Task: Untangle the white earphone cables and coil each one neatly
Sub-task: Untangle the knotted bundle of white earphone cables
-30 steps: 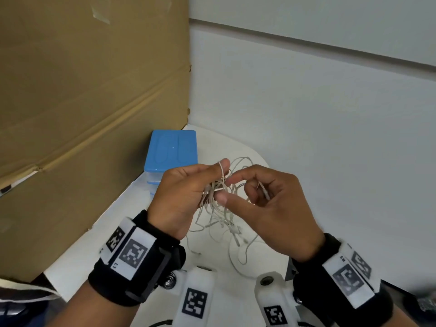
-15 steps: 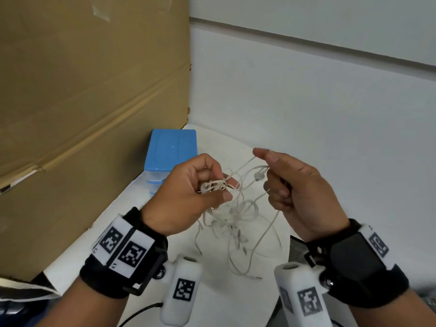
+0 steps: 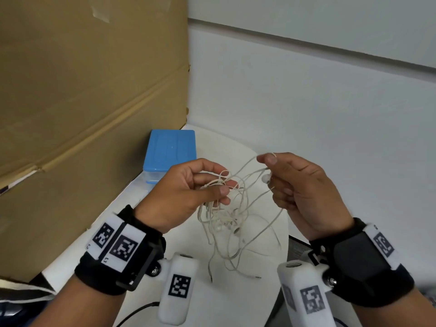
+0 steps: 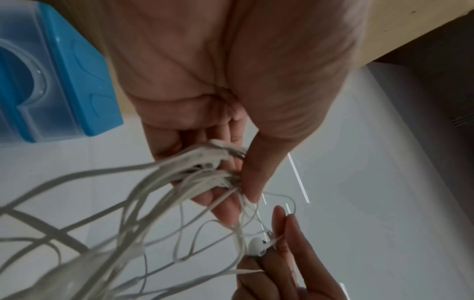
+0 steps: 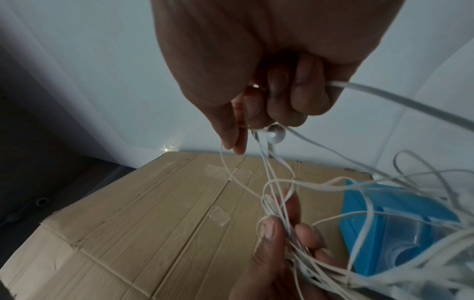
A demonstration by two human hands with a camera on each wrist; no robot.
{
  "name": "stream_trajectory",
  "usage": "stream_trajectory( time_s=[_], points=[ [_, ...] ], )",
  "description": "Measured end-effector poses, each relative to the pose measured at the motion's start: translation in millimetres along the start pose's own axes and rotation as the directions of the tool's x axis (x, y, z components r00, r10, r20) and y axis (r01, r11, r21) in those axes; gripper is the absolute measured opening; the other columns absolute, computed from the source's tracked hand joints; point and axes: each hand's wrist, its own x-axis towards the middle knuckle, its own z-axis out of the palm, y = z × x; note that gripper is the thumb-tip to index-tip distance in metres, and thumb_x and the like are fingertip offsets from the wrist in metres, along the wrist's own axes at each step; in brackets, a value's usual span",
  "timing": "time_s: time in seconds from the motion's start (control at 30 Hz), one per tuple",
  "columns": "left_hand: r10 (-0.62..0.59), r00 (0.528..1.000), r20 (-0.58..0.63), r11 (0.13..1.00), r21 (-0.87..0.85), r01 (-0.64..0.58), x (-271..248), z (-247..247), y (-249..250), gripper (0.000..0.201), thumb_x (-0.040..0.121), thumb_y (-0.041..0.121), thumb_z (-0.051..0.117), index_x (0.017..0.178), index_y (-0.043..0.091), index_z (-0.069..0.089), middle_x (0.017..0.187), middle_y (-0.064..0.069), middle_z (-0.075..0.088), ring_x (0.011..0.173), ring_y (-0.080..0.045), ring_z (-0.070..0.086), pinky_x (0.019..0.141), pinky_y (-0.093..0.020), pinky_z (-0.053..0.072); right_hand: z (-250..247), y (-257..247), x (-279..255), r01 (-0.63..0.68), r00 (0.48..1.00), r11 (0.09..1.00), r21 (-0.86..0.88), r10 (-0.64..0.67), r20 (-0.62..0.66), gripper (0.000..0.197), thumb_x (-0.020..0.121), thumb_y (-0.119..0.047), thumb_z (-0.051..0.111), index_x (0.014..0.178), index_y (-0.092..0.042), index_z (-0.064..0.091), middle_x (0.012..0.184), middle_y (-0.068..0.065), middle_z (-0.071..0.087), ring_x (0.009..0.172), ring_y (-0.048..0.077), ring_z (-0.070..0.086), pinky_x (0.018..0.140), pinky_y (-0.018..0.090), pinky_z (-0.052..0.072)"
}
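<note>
A tangle of white earphone cables (image 3: 226,215) hangs in the air between my two hands, above a white table (image 3: 132,199). My left hand (image 3: 203,185) pinches a bunch of the strands between thumb and fingers (image 4: 246,182). My right hand (image 3: 278,175) holds a few strands pulled up to the right, with one earbud (image 3: 266,178) at its fingers; the earbud (image 5: 275,135) also shows in the right wrist view. Loose ends with plugs (image 3: 258,277) dangle toward the table. The cables (image 4: 143,203) fan out from the left hand's pinch.
A blue-lidded plastic box (image 3: 171,152) stands on the table behind the left hand. A large cardboard sheet (image 3: 82,90) leans along the left side. A pale wall (image 3: 306,102) closes the back and right. The table's curved edge (image 3: 286,232) runs under the right wrist.
My hands have drawn apart: the right hand moved right and up, pulling strands and an earbud out of the bundle, while the left hand kept its pinch on the knot.
</note>
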Motion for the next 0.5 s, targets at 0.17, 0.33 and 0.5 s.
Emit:
stream_trajectory(
  time_s=[0.17, 0.33, 0.5],
  points=[
    [0.042, 0.996, -0.078, 0.998, 0.041, -0.039, 1, 0, -1, 0.017, 0.071, 0.017, 0.070, 0.085, 0.007, 0.071, 0.085, -0.010, 0.076, 0.074, -0.018, 0.070, 0.068, -0.027, 0.056, -5, -1, -7, 0.066, 0.986, 0.991, -0.117, -0.047, 0.157, 0.017, 0.068, -0.023, 0.083, 0.078, -0.011, 0.077, 0.049, -0.005, 0.047, 0.042, 0.009, 0.025, 0.044, 0.023, 0.017],
    [0.083, 0.987, -0.140, 0.992, 0.101, -0.069, 3, -1, -2, 0.013, 0.069, 0.024, 0.072, 0.080, 0.018, 0.076, 0.079, -0.008, 0.074, 0.077, -0.023, 0.066, 0.082, -0.044, 0.053, 0, 0, -21, 0.083, 0.945, 0.962, -0.260, 0.007, 0.327, 0.045, 0.071, -0.057, 0.074, 0.076, -0.013, 0.078, 0.045, -0.009, 0.032, 0.045, 0.008, 0.026, 0.045, 0.017, 0.026],
    [0.143, 0.985, -0.095, 0.978, 0.168, -0.125, 1, 1, 0, 0.005, 0.077, 0.029, 0.076, 0.077, 0.024, 0.074, 0.076, -0.011, 0.065, 0.073, -0.023, 0.056, 0.072, -0.032, 0.052, 10, 0, -18, 0.141, 0.986, 0.941, -0.307, -0.105, 0.131, 0.029, 0.083, -0.028, 0.070, 0.073, -0.001, 0.070, 0.042, -0.011, 0.035, 0.042, 0.005, 0.028, 0.045, 0.014, 0.027]
  ],
)
